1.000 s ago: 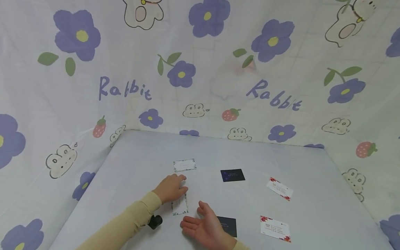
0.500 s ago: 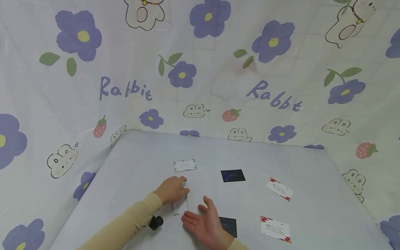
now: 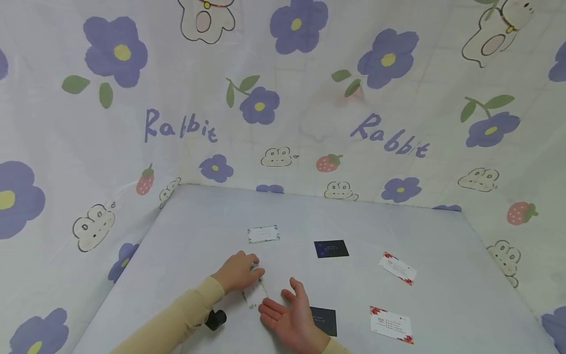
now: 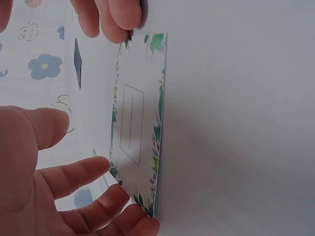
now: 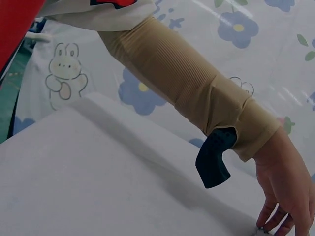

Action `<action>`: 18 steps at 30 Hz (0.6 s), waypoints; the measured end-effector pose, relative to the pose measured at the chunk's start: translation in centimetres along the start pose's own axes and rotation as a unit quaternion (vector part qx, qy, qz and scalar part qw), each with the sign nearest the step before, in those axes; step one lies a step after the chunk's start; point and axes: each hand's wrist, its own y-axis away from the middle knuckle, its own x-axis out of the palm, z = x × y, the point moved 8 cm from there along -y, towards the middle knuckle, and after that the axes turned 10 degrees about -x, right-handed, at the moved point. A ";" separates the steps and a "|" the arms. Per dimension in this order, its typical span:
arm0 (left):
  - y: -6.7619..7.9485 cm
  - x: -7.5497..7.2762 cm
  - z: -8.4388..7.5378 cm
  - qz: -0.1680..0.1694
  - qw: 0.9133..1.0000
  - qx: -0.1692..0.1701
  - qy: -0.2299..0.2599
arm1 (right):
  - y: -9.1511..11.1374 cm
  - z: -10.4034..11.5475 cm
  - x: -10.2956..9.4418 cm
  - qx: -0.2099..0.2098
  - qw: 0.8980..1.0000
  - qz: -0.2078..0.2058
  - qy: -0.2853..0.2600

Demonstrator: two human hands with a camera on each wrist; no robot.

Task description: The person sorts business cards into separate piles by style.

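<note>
A white card with a green leafy border lies between my two hands on the white table. My left hand reaches over its far end, with the fingertips at that short edge in the left wrist view and the thumb held apart from the card. Palm turned up and fingers extended, my right hand has its fingertips right at the card's near end. The left hand hides part of the card in the head view.
A second leafy-bordered card lies farther back. Two dark cards, one far and one near, lie right of it. Two red-flowered white cards, far and near, sit farther right. A black device is on the left wrist.
The leafy-bordered card between my hands has turned slightly, its near edge now slanting. My left hand has shifted a little leftward; my right hand has moved slightly and lifted its thumb side.
</note>
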 end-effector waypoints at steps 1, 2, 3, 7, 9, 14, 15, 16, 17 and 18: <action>0.1 -0.1 0.2 -0.002 1.000 0.000 0.002 | 0.0 0.0 0.0 0.000 1.000 0.000 0.003; 0.2 -0.1 0.5 -0.004 1.000 0.001 0.004 | 0.0 -0.1 0.1 0.000 1.000 0.001 0.006; 0.3 -0.1 0.8 -0.005 1.000 0.001 0.007 | 0.0 -0.1 0.1 0.000 1.000 0.002 0.008; 0.6 -0.1 2.1 -0.008 1.000 -0.005 0.024 | -0.1 -0.1 0.3 -0.003 1.000 0.009 0.023; 0.8 -0.2 2.7 -0.006 0.999 -0.013 0.034 | -0.1 -0.1 0.4 -0.005 0.999 0.011 0.031; 2.0 -0.7 3.7 0.005 0.997 -0.036 0.064 | -0.4 0.1 0.5 -0.008 0.999 0.011 0.041; 2.3 -0.9 3.9 0.009 0.996 -0.042 0.072 | -0.4 0.1 0.5 -0.007 0.999 0.010 0.042; 2.5 -1.0 4.1 0.011 0.996 -0.047 0.079 | -0.5 0.2 0.6 -0.007 0.999 0.009 0.044; 2.8 -1.2 4.3 0.015 0.995 -0.053 0.087 | -0.5 0.2 0.6 -0.006 0.999 0.009 0.047; 3.0 -1.3 4.5 0.019 0.994 -0.060 0.093 | -0.6 0.3 0.6 -0.006 0.999 0.007 0.050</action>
